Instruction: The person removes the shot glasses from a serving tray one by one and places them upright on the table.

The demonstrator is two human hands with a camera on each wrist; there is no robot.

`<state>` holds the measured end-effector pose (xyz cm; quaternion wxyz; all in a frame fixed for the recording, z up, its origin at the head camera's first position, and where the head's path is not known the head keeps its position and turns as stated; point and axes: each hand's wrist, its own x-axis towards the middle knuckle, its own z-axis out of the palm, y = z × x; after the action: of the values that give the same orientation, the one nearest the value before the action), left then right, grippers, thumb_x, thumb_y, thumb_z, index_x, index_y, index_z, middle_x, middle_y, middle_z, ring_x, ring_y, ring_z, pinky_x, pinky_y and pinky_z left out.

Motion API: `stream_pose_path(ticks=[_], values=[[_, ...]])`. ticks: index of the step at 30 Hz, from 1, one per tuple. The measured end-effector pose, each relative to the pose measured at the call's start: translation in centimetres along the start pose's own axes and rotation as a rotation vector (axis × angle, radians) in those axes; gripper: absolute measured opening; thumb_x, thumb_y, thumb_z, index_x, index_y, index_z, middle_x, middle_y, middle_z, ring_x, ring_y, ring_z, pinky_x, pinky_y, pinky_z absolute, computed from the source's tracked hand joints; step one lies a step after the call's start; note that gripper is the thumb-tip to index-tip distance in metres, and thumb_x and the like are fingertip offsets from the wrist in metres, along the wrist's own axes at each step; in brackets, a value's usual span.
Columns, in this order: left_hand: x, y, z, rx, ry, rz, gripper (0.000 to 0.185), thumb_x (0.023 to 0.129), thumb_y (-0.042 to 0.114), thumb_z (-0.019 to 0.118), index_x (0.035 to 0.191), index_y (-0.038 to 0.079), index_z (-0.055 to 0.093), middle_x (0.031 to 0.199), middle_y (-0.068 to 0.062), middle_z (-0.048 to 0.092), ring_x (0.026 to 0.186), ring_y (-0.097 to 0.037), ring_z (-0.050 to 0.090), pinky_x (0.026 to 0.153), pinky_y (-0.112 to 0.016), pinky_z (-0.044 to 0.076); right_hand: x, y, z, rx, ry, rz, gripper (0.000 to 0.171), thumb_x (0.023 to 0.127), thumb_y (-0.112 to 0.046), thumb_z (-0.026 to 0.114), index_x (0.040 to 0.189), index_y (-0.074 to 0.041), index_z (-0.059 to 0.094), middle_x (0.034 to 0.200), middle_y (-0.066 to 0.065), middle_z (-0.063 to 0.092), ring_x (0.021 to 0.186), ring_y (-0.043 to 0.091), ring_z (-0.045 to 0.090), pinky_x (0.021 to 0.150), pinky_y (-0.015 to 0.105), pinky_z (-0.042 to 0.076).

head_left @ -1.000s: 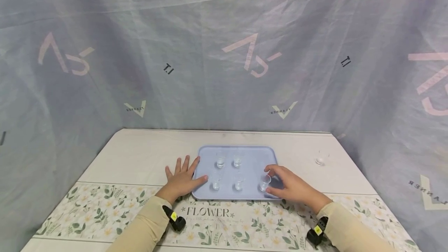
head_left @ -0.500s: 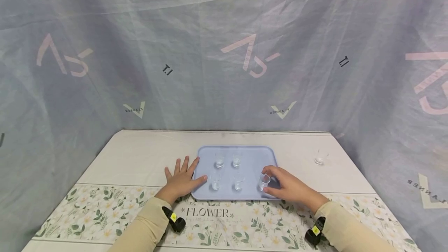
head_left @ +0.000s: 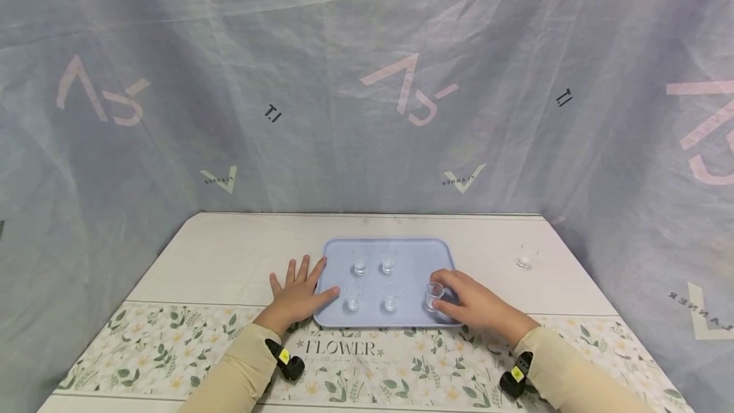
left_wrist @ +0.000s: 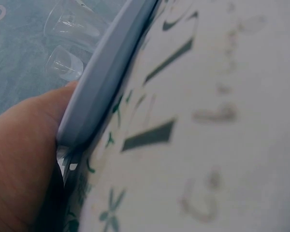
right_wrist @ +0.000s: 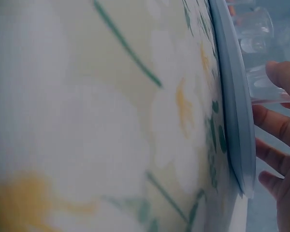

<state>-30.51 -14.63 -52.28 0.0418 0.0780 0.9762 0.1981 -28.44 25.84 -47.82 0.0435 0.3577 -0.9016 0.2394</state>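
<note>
A pale blue tray (head_left: 418, 260) lies on the table with several small clear shot glasses standing on it. At its front right corner my right hand (head_left: 473, 301) holds one shot glass (head_left: 432, 294) between thumb and forefinger; the right wrist view shows the thumb (right_wrist: 282, 75) against its side, the other fingers loosely bent. My left hand (head_left: 297, 298) lies flat at the left edge, fingers spread, thumb over the rim. Two glasses make the back row, a left one (head_left: 360, 264) and a right one (head_left: 388, 264). Left of the held glass stand two more, a middle one (head_left: 392, 299) and a left one (head_left: 353, 299).
Another clear glass (head_left: 524, 257) stands by itself on the white table to the right of the tray. A floral printed band (head_left: 355, 368) with the word FLOWER runs along the front. Grey curtain (head_left: 344, 145) hangs behind and at both sides.
The right thumb has come in against the front of the glass, and its grip looks closer. That glass has shifted only slightly. My left hand and the other glasses stay put.
</note>
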Motion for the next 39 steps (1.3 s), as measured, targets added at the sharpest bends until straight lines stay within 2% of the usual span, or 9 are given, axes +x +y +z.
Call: stream_pose_path(ticks=[8, 12, 15, 22, 31, 39], values=[[-0.4, 0.4, -0.4, -0.007, 0.001, 0.009, 0.094, 0.091, 0.080, 0.041, 0.164, 0.027, 0.016, 0.169, -0.017, 0.002, 0.153, -0.045, -0.009, 0.107, -0.075, -0.018, 0.1, 0.9, -1.1, -0.002, 0.054, 0.036, 0.043, 0.098, -0.033, 0.068, 0.133, -0.009, 0.057, 0.111, -0.006, 0.061, 0.111, 0.024, 0.060, 0.088, 0.047, 0.051], [-0.6, 0.5, -0.8, 0.003, -0.016, -0.002, 0.095, 0.091, 0.081, 0.040, 0.165, 0.026, 0.015, 0.169, -0.017, 0.002, 0.153, -0.045, -0.010, 0.107, -0.074, -0.018, 0.2, 1.8, -1.7, -0.036, 0.078, 0.077, 0.042, 0.098, -0.034, 0.068, 0.131, -0.011, 0.058, 0.109, -0.006, 0.062, 0.107, 0.023, 0.062, 0.083, 0.043, 0.052], [-0.7, 0.6, -1.1, -0.014, -0.004, 0.011, 0.095, 0.091, 0.080, 0.041, 0.164, 0.024, 0.017, 0.169, -0.020, 0.004, 0.152, -0.047, -0.009, 0.107, -0.075, -0.017, 0.1, 2.4, -2.2, -0.039, 0.104, 0.111, 0.041, 0.098, -0.033, 0.069, 0.130, -0.011, 0.058, 0.107, -0.006, 0.063, 0.104, 0.024, 0.063, 0.079, 0.041, 0.053], [-0.3, 0.2, -0.4, -0.016, 0.001, 0.011, 0.097, 0.089, 0.083, 0.038, 0.164, 0.026, 0.015, 0.169, -0.017, 0.001, 0.153, -0.044, -0.012, 0.106, -0.074, -0.020, -0.6, 4.2, -3.1, -0.039, 0.149, 0.196, 0.037, 0.098, -0.028, 0.069, 0.127, -0.010, 0.056, 0.106, 0.004, 0.066, 0.098, 0.028, 0.064, 0.075, 0.043, 0.053], [-0.2, 0.2, -0.3, -0.007, 0.005, 0.007, 0.094, 0.091, 0.080, 0.041, 0.164, 0.026, 0.016, 0.169, -0.017, 0.001, 0.152, -0.045, -0.011, 0.106, -0.075, -0.019, -1.3, 6.7, -4.0, -0.073, 0.231, 0.324, 0.038, 0.098, -0.027, 0.068, 0.127, -0.008, 0.052, 0.106, 0.012, 0.070, 0.098, 0.035, 0.067, 0.083, 0.053, 0.052], [0.0, -0.1, 0.1, -0.012, 0.019, 0.013, 0.096, 0.090, 0.081, 0.042, 0.164, 0.026, 0.017, 0.169, -0.016, 0.001, 0.153, -0.044, -0.012, 0.106, -0.075, -0.019, -1.3, 7.4, -4.2, -0.102, 0.264, 0.465, 0.040, 0.099, -0.029, 0.064, 0.128, -0.004, 0.050, 0.103, 0.015, 0.071, 0.101, 0.042, 0.067, 0.085, 0.058, 0.050]])
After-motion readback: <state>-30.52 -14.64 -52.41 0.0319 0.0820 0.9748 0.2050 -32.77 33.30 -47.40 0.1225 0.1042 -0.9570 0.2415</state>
